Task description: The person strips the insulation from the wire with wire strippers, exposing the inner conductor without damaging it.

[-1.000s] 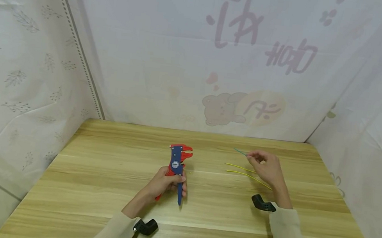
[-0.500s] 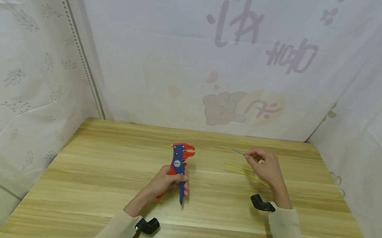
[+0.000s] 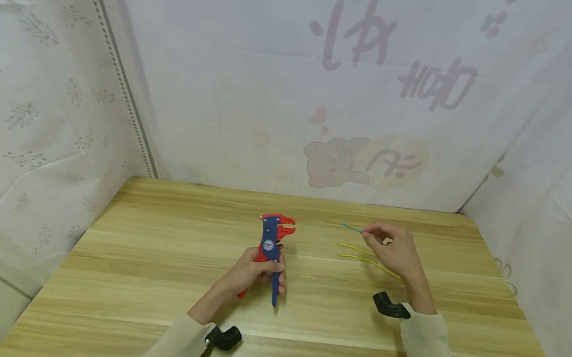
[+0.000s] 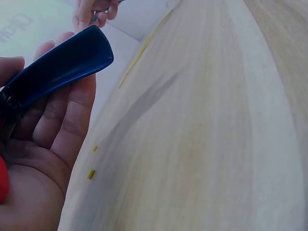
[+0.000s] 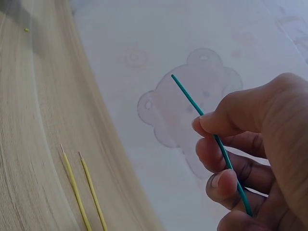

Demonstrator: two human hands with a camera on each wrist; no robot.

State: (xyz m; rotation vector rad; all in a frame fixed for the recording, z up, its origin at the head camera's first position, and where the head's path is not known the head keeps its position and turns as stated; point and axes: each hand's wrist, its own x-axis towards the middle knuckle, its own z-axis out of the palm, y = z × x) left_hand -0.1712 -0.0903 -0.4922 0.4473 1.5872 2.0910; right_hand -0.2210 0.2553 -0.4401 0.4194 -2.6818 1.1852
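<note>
My left hand (image 3: 248,271) holds a blue and red wire stripper (image 3: 269,235) upright, with its red jaws apart and pointing right. In the left wrist view, the thumb lies over the tool and the fingers stretch behind its blue handle (image 4: 67,62). My right hand (image 3: 398,251) pinches a short green wire (image 5: 187,95) between thumb and index finger, its tip (image 3: 349,227) towards the stripper. That tip shows green right to its end, apart from the jaws. On the table below the right hand lie two yellow wires (image 5: 75,192), with bare ends showing.
Small yellow insulation bits (image 4: 91,174) lie on the wooden table (image 3: 147,280) near the stripper. Behind the table hangs a pale printed cloth (image 3: 223,77), with more cloth at both sides. Each wrist carries a black camera (image 3: 225,338).
The left hand and stripper have shifted slightly right and away from me. The green wire's tip has moved left, narrowing the gap to the stripper. The yellow wires stay in place.
</note>
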